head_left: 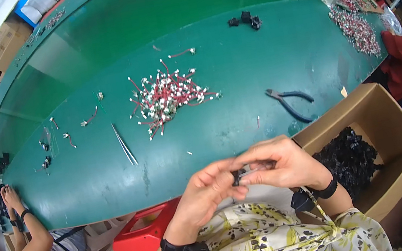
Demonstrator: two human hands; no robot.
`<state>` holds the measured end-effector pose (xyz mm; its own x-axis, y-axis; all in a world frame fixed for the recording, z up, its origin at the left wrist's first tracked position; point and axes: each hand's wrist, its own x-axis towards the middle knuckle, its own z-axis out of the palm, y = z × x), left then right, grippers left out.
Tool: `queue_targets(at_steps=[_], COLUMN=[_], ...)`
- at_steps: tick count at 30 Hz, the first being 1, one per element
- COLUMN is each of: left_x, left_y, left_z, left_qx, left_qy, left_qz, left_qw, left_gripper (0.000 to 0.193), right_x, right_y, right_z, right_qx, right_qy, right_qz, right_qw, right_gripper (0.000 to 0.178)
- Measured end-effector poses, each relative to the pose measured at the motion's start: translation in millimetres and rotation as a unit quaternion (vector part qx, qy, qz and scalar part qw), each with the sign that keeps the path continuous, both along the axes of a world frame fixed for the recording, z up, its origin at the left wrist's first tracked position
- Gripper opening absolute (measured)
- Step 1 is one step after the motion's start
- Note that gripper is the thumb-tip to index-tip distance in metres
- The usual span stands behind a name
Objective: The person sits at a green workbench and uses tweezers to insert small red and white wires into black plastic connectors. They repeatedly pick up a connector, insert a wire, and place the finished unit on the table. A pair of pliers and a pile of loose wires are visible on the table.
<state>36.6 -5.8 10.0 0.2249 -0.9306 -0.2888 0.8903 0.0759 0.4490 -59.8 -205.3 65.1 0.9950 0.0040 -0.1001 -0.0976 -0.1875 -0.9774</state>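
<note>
Just past the table's front edge, my two hands are brought together over my lap. A small black part (236, 177) is pinched between the fingers of my left hand (203, 194). My right hand (285, 163) is closed right beside it, its fingers holding a thin, pale piece that meets the black part; its kind is too small and covered to tell. Beyond them on the green table lies a heap of short red wires with white connectors (166, 96). Steel tweezers (124, 145) rest to the left, and pliers with dark handles (291, 101) to the right.
At my right stands an open cardboard box (389, 138) with many black parts (350, 163) inside. Several black pieces (247, 19) lie at the far side. Loose wires (70, 139) are scattered leftward. A red stool (143, 240) is below left. Co-workers sit at both ends.
</note>
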Motion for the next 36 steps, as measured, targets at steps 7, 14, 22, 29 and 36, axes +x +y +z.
queue_targets(at_steps=[7,14,22,29,36], left_x=[2.2,9.5,6.3,-1.4,-15.4], left_y=[-5.7,-15.7,-19.6,-33.4,-27.7], left_z=[10.2,-10.8,-8.3,4.1,12.6], left_qx=[0.013,-0.036,-0.009,-0.009,-0.082], left_qy=[-0.081,-0.064,-0.095,-0.255,-0.297], left_qz=[0.029,0.131,0.158,0.218,0.168], left_qw=[0.996,0.989,0.983,0.942,0.936], left_gripper=[0.031,0.03,0.027,0.031,0.033], right_x=[29.7,97.7,107.0,64.6,10.2], right_y=[-21.7,-48.5,-43.0,-19.4,16.1], right_z=[17.8,-17.5,-9.0,-8.8,-22.9], right_qx=[-0.127,-0.284,-0.393,0.178,0.517], right_qy=[-0.015,-0.057,-0.03,0.085,0.105], right_qz=[0.017,-0.136,-0.063,-0.179,-0.193], right_qw=[0.992,0.947,0.917,0.964,0.827], right_gripper=[0.025,0.026,0.016,0.011,0.005])
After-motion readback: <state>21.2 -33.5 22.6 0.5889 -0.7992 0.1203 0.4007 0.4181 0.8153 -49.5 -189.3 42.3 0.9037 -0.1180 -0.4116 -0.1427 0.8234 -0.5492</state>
